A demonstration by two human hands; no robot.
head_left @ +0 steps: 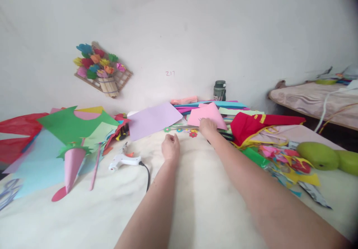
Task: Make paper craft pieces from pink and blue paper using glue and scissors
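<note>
Pink paper point(205, 112) is lying at the right grip point(208, 127), whose fingers are touching it; I cannot tell if they are pinching it. The left grip point(170, 147) is curling near it, and I cannot tell if those fingers are meeting or holding anything. Little paper flowers point(192, 134) are sitting between the two grips. A purple sheet point(153, 120) is lying behind the left grip, and a white glue gun point(123, 160) is resting to its left. A pink cone point(73, 167) is lying farther left. Behind the right grip, the pink paper is covering part of a pile of coloured sheets point(229, 105). Red cloth point(243, 127) is lying just to its right. A pale tabletop point(201, 204) is stretching under both grips. Behind them, a bottle point(219, 91) is standing by a white wall point(179, 28), where a flower basket point(108, 87) is hanging, off to the left.
</note>
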